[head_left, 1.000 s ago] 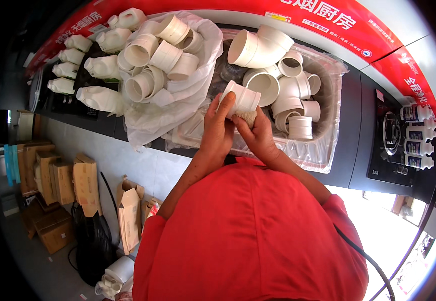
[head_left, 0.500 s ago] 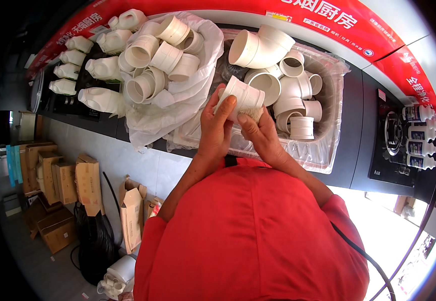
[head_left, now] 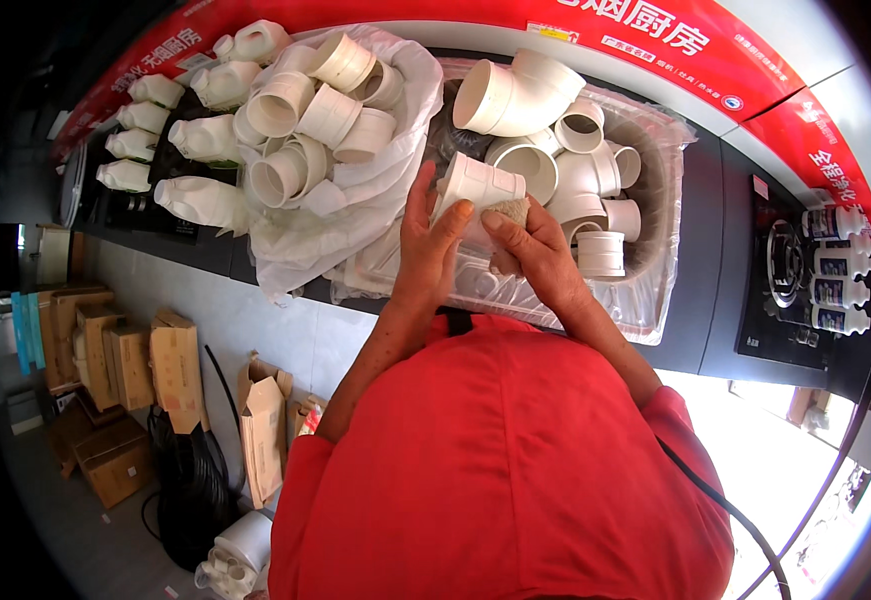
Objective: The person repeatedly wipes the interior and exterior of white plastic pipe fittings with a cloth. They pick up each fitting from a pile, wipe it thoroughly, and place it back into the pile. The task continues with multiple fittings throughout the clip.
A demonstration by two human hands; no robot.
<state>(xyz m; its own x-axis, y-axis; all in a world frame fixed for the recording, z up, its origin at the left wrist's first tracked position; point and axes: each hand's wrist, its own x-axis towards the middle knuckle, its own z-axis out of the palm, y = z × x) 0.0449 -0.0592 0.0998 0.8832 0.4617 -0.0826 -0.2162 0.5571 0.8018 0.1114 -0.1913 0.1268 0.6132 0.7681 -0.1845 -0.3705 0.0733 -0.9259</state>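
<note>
A white plastic pipe coupling [head_left: 482, 182] is tilted in my left hand [head_left: 428, 245], its thumb along the near side and its fingers spread on the far left side. My right hand [head_left: 543, 258] pinches a rough beige cloth or pad [head_left: 510, 210] and presses it against the coupling's lower right side. Its exact kind I cannot make out. Both hands are above the near part of a plastic-lined tub [head_left: 670, 235]. Inside the tub lie a large white pipe elbow [head_left: 530, 92], a short ribbed coupling [head_left: 601, 255] and several other white fittings.
Left of the tub, a white plastic bag [head_left: 380, 195] holds several pipe fittings [head_left: 330, 115]. Several white jugs [head_left: 205, 138] stand farther left on the dark counter [head_left: 700, 200]. White bottles [head_left: 840, 292] stand at the right. Cardboard boxes [head_left: 115, 455] and black coiled hose [head_left: 187, 490] lie on the floor.
My right hand and the pad have shifted slightly along the coupling, and the right fingers now curl below it. The left fingers have straightened a little. The coupling remains in nearly the same place.
</note>
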